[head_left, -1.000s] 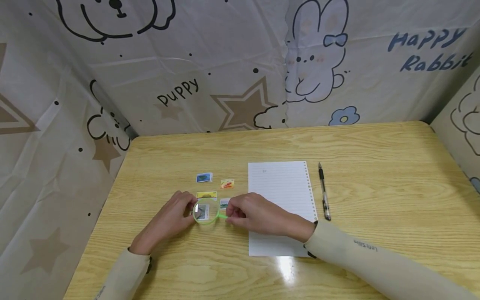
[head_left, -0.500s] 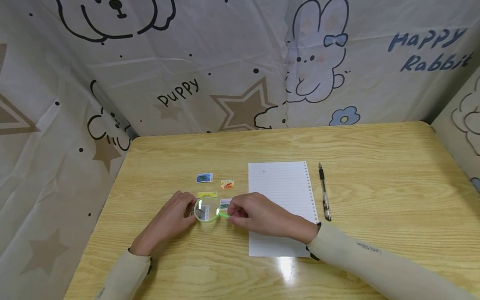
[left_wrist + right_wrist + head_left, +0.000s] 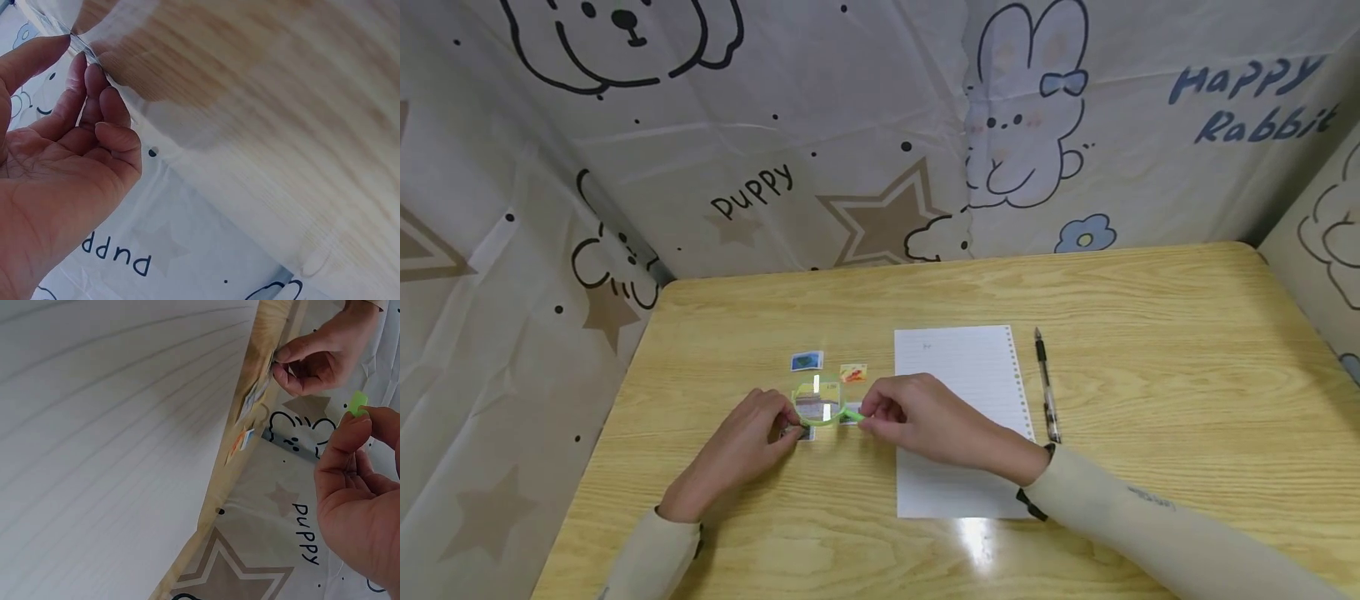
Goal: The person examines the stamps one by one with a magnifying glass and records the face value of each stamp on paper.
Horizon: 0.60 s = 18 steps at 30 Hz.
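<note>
My right hand [image 3: 928,417] pinches the light green handle [image 3: 853,415] of a small round magnifying glass, whose clear lens [image 3: 817,406] sits over the stamps. In the right wrist view, the green handle end [image 3: 357,403] pokes out between thumb and fingers. With thumb and fingertips my left hand [image 3: 748,437] pinches a greyish stamp [image 3: 807,433] at its left side; the left wrist view shows its thin edge [image 3: 83,46] between the fingertips. A yellow stamp [image 3: 830,388] shows through the lens. Another stamp lies partly hidden beneath the handle.
A blue stamp [image 3: 807,361] and an orange-red stamp [image 3: 853,372] lie farther back. Lined paper [image 3: 955,483] with a small mark near its top lies under the right forearm. A black pen [image 3: 1047,387] lies right of it. Printed cloth [image 3: 880,125] surrounds the wooden table [image 3: 1150,375].
The magnifying glass has moved away from me, off the greyish stamp and over the yellow one, with my right hand. My left hand stays at the greyish stamp. The head view has tilted slightly.
</note>
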{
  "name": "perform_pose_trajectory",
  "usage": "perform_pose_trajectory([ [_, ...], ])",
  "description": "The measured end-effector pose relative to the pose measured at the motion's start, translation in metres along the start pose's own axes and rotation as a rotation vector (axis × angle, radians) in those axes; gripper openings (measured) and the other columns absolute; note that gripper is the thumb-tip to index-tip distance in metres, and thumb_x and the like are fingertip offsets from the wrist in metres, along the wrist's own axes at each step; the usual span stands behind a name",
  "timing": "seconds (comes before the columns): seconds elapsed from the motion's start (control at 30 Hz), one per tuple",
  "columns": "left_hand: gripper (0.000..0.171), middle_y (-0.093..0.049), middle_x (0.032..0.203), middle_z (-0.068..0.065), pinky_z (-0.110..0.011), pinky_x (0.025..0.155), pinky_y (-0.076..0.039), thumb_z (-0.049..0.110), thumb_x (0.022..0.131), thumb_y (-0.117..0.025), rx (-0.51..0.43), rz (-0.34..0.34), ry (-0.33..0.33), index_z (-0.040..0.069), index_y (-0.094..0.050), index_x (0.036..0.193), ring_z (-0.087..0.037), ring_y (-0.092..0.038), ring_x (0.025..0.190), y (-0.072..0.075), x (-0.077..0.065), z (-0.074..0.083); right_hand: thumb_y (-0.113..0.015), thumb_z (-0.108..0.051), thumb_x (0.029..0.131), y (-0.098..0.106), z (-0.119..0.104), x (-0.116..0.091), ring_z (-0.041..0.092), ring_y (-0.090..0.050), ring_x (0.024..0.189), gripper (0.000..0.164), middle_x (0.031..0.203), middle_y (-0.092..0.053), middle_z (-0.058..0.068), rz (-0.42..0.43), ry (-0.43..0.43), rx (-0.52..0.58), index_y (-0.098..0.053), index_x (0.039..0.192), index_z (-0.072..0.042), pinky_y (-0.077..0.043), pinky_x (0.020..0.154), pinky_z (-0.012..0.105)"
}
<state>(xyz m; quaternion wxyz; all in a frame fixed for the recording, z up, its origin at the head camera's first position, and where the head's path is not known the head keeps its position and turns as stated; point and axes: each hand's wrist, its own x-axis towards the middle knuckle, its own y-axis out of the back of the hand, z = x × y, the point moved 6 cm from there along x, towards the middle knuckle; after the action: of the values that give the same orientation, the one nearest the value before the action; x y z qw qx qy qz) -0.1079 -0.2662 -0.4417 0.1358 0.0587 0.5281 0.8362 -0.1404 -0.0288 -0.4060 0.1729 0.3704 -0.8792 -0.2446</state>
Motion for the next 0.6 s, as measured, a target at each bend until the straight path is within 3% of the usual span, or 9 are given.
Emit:
perform_pose_trajectory([
  [0.6, 0.013, -0.057, 0.089, 0.005, -0.035, 0.073, -0.043, 0.007, 0.097, -0.081, 0.099, -0.029, -0.061, 0.008, -0.068, 0.098, -0.015, -0.047, 0.084, 0.003, 0.004, 0.013, -0.079, -0.012, 0.102, 0.035, 0.012, -0.017, 0.011, -0.064, 0.077, 0.004, 0.086, -0.069, -0.008, 0.178, -0.111, 0.043, -0.075, 0.101, -0.010, -0.054, 0.067, 0.028],
])
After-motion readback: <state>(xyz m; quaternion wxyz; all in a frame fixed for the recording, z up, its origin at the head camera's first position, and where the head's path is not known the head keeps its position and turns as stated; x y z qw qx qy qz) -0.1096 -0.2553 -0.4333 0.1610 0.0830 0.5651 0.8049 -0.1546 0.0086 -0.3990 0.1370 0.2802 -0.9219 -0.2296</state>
